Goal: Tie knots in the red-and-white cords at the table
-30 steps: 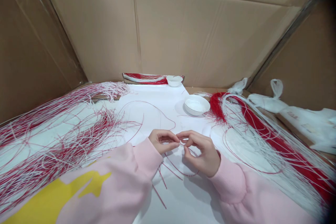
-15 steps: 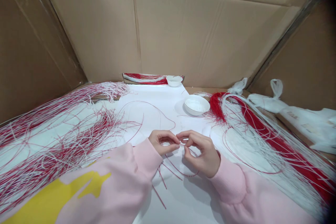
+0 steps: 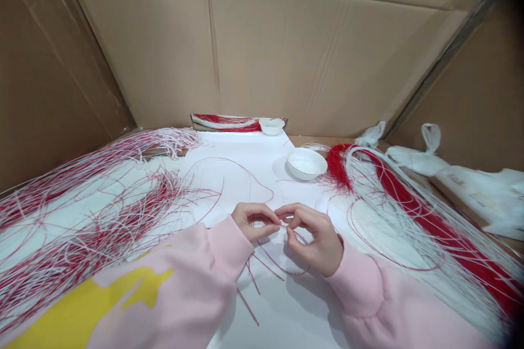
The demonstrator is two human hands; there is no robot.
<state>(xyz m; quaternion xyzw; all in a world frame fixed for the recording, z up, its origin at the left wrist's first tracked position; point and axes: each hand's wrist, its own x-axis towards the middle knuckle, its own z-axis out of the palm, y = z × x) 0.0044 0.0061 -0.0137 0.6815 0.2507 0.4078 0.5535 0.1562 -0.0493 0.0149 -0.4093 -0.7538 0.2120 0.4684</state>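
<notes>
My left hand and my right hand meet above a white paper sheet, their fingertips pinching a thin red strand between them. The strand's ends curve down past my fingers in loose loops onto the paper. Fingers partly hide the pinched section. A large tangle of red and white strands spreads to the left of my left sleeve. A long red-and-white bundle lies to the right of my right hand.
A white bowl with white contents stands beyond my right hand. A small white dish and a flat red-and-white bundle sit at the far edge. White plastic bags lie at right, and cardboard walls surround the surface.
</notes>
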